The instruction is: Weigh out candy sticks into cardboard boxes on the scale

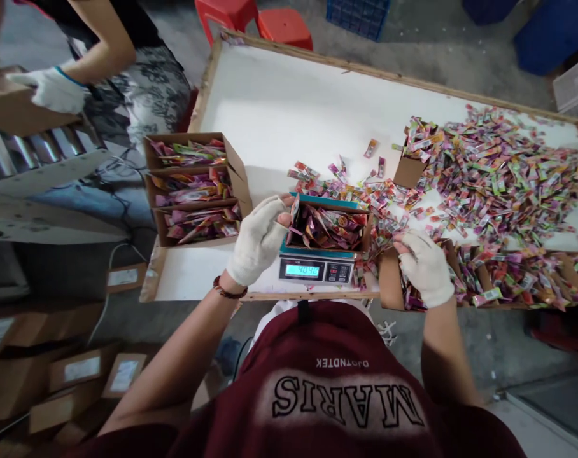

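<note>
A small cardboard box [370, 235] filled with candy packets [334, 228] rests on a digital scale [288, 270] with a lit display. At the box's left end is my left hand [260, 240], in a white fingerless glove, its fingers and thumb bent around the edge beside an upright packet. My right hand [425, 267], gloved the same way, is over the left end of a row of filled boxes [391, 280]. Its fingers are curled together; whether a packet is between them is hidden.
A large heap of packets [503, 172] covers the table's right side, with a small box [408, 172] at its edge. A three-part filled carton [241, 184] stands at left. Beyond it, a co-worker's gloved hand [55, 89] touches a carton on a roller conveyor [45, 145].
</note>
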A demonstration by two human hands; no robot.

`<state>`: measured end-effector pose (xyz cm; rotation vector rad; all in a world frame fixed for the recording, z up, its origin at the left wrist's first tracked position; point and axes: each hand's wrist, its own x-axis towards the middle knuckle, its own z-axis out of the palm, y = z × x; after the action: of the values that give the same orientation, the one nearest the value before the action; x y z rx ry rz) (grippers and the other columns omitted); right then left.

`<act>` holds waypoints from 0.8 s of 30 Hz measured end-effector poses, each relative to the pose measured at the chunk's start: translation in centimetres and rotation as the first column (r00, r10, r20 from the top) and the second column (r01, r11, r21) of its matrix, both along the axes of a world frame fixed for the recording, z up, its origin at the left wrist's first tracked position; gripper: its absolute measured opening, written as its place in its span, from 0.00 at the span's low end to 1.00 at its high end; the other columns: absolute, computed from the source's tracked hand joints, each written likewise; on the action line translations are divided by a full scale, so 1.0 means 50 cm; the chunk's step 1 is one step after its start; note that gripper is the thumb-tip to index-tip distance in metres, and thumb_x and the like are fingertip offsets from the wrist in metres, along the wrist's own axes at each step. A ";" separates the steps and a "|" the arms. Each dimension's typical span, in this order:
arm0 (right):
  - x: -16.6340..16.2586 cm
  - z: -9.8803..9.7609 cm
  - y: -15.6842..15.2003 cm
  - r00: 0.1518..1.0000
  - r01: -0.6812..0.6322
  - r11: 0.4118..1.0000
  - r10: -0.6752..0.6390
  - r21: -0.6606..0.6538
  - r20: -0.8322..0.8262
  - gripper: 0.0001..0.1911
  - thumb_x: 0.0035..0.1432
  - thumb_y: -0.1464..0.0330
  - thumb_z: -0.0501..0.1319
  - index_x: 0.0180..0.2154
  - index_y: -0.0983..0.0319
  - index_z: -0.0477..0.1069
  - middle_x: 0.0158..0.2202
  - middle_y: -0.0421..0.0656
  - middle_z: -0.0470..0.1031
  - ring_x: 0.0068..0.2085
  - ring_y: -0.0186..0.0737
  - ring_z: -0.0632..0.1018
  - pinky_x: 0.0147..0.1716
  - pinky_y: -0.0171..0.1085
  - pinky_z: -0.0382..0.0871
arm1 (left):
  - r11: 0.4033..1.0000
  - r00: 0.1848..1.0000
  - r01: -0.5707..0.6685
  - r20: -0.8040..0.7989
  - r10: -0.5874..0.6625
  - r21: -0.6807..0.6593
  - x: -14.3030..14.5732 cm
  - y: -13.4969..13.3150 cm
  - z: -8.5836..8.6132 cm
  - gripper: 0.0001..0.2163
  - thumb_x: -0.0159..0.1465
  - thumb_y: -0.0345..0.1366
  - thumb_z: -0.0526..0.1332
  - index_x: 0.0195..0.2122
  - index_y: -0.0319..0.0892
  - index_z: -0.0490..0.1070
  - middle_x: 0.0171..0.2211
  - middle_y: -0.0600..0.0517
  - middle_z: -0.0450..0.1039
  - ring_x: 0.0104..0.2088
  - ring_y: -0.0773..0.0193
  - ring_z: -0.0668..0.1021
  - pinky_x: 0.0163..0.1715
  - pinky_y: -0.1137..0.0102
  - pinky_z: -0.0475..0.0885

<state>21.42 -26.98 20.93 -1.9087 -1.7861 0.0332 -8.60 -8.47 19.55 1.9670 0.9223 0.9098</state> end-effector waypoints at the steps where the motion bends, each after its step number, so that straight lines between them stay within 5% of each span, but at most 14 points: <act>1: -0.017 -0.001 0.009 1.000 -0.007 1.000 0.007 0.006 -0.019 0.10 0.70 0.67 0.57 0.44 0.60 0.77 0.44 0.49 0.81 0.47 0.46 0.80 0.52 0.45 0.75 | 1.000 1.000 0.028 0.007 -0.028 0.003 0.000 0.003 0.001 0.21 0.73 0.48 0.54 0.55 0.40 0.76 0.58 0.43 0.76 0.60 0.50 0.76 0.65 0.56 0.70; 7: -0.101 -0.020 0.097 0.994 -0.086 0.995 0.082 -0.057 -0.069 0.11 0.69 0.69 0.56 0.45 0.60 0.78 0.47 0.49 0.80 0.50 0.46 0.79 0.54 0.45 0.74 | 0.989 0.989 0.145 0.042 -0.145 -0.010 -0.005 0.018 -0.014 0.20 0.73 0.48 0.53 0.53 0.42 0.77 0.56 0.43 0.78 0.58 0.50 0.78 0.63 0.56 0.71; 10: -0.146 -0.063 0.176 0.999 -0.035 0.971 0.032 -0.236 -0.018 0.11 0.66 0.70 0.59 0.47 0.61 0.77 0.49 0.50 0.79 0.51 0.47 0.78 0.53 0.43 0.73 | 0.982 0.978 0.186 0.091 -0.187 0.012 0.002 0.020 -0.022 0.20 0.73 0.48 0.53 0.54 0.42 0.77 0.55 0.43 0.78 0.58 0.51 0.78 0.62 0.57 0.72; 15: -0.198 -0.119 0.286 0.995 0.071 0.846 -0.023 -0.528 0.098 0.08 0.65 0.69 0.62 0.40 0.61 0.80 0.46 0.50 0.79 0.47 0.46 0.79 0.47 0.39 0.71 | 0.984 0.978 0.174 0.108 -0.178 0.045 -0.014 0.035 -0.018 0.20 0.73 0.47 0.53 0.53 0.42 0.77 0.57 0.42 0.77 0.60 0.51 0.76 0.64 0.56 0.70; 20: -0.174 -0.113 0.261 0.999 -0.019 0.926 0.000 -0.377 -0.051 0.13 0.69 0.67 0.56 0.35 0.59 0.78 0.44 0.46 0.79 0.46 0.41 0.79 0.46 0.35 0.68 | 0.995 0.988 0.100 0.116 -0.100 0.004 -0.060 0.045 -0.031 0.19 0.72 0.47 0.55 0.53 0.42 0.78 0.56 0.41 0.77 0.58 0.51 0.78 0.63 0.56 0.72; 24: -0.151 -0.101 0.223 0.951 0.001 0.980 -0.063 -0.201 -0.302 0.16 0.69 0.62 0.54 0.28 0.59 0.67 0.30 0.40 0.73 0.33 0.37 0.73 0.39 0.34 0.66 | 0.995 0.989 0.097 0.111 -0.093 -0.024 -0.065 0.038 -0.050 0.18 0.72 0.46 0.56 0.52 0.41 0.78 0.56 0.41 0.78 0.59 0.50 0.77 0.64 0.55 0.71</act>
<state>13.86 -15.81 15.88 -1.9425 -1.5885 0.4889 -11.87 -6.59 17.03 1.8991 0.7684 0.9350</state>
